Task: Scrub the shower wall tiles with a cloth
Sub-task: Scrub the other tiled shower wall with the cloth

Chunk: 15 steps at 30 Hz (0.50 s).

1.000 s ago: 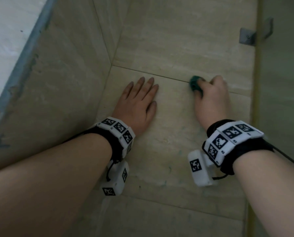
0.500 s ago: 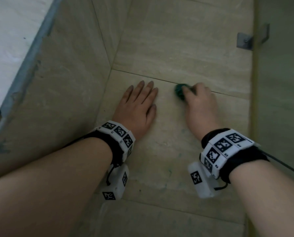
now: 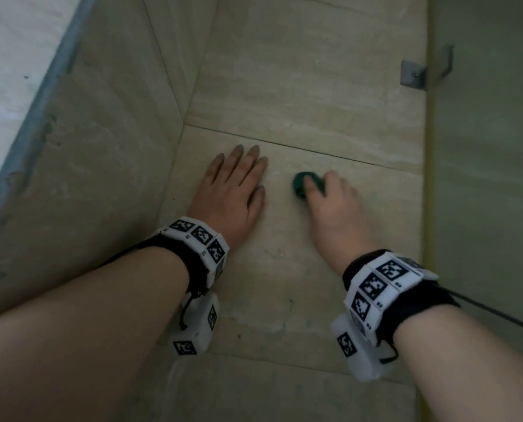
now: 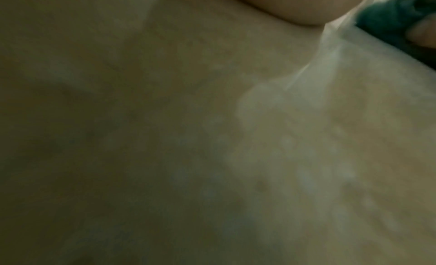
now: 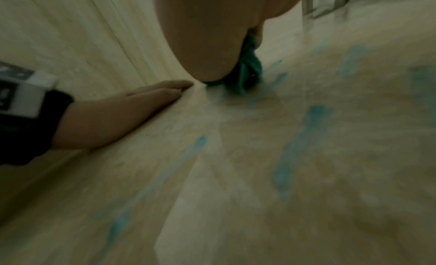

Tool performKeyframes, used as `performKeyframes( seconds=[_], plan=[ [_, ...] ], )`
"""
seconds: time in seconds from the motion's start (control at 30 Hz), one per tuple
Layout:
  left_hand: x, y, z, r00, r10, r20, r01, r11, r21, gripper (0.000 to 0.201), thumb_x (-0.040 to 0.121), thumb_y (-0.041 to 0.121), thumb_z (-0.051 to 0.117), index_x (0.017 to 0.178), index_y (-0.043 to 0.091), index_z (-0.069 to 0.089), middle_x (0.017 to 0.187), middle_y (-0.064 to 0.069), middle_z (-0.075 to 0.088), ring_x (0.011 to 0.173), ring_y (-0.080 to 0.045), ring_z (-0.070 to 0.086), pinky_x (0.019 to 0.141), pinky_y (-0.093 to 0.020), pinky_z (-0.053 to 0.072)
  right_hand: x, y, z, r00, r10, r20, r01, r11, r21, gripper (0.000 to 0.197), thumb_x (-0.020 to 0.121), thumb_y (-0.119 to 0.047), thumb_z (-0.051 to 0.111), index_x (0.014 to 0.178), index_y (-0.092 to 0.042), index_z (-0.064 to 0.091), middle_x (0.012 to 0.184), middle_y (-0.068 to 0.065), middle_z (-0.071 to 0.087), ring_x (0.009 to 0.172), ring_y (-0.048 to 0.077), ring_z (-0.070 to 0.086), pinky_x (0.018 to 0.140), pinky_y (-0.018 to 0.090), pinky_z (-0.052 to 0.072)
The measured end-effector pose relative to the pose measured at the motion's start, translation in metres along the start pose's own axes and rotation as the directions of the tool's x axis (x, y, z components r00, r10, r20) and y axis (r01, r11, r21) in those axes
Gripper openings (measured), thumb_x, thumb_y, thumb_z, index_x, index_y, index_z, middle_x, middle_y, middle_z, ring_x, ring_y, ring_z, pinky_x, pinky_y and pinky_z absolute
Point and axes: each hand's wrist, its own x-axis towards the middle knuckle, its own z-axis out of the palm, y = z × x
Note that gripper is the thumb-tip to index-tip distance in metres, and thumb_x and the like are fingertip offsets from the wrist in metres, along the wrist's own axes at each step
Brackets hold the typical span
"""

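Against the beige wall tile (image 3: 299, 260) we have both hands down: our left hand (image 3: 232, 190) lies flat with fingers straight, bracing us, and our right hand (image 3: 330, 208) works a small green cloth (image 3: 299, 185) just to its right. The right grip is curled around the bunched cloth, clamped on it, while the left grip is spread and holds nothing.

The cloth sits under and ahead of our right fingertips, with only its left and far edge peeking out past the knuckles; it is pressed on the tile just short of the grout line (image 3: 315, 152) that runs across the far side of the tile. Seen from the right wrist, the wad is squeezed between palm and tile, and pale blue streaks (image 5: 304, 138) (cleaner or smeared residue, we cannot tell which) lie across the nearer part of the tile.

To scrub well, we judge that pressure should come through the heel of the hand rather than the fingertips, so the cloth stays flat and does not roll out of the grip. Short overlapping strokes toward those blue streaks would serve best, then along the grout line, where dirt tends to lodge. Our left hand should stay planted, well clear of the cloth's path. A metal bracket (image 3: 412, 73) sits far to the right.
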Motion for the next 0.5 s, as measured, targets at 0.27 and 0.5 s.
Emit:
performKeyframes(
  seconds=[0.27, 0.5],
  plan=[
    [-0.001, 0.001, -0.002, 0.999, -0.03, 0.036, 0.03, 1.0, -0.001, 0.059, 0.096, 0.036, 0.019, 0.145, 0.01, 0.04, 0.152, -0.009, 0.036, 0.142, -0.028, 0.029, 0.116, -0.037, 0.007, -0.002, -0.006, -0.004, 0.991, 0.132, -0.016, -0.132, 0.991, 0.001, 0.04, 0.074, 0.017, 0.055, 0.114, 0.014, 0.055, 0.105, 0.029, 0.051, 0.086, 0.043, 0.053, 0.07, 0.043, 0.043],
    [0.0, 0.001, -0.001, 1.0, -0.013, 0.023, 0.013, 1.0, -0.009, 0.057, 0.096, 0.035, 0.023, 0.143, 0.008, 0.043, 0.151, -0.011, 0.038, 0.14, -0.03, 0.032, 0.115, -0.039, 0.01, -0.008, -0.016, -0.001, 0.994, -0.106, -0.005, 0.106, 0.993, -0.051, 0.046, 0.054, 0.011, 0.074, 0.099, 0.007, 0.065, 0.081, 0.022, 0.055, 0.062, 0.034, 0.054, 0.054, 0.032, 0.041]
  ],
)
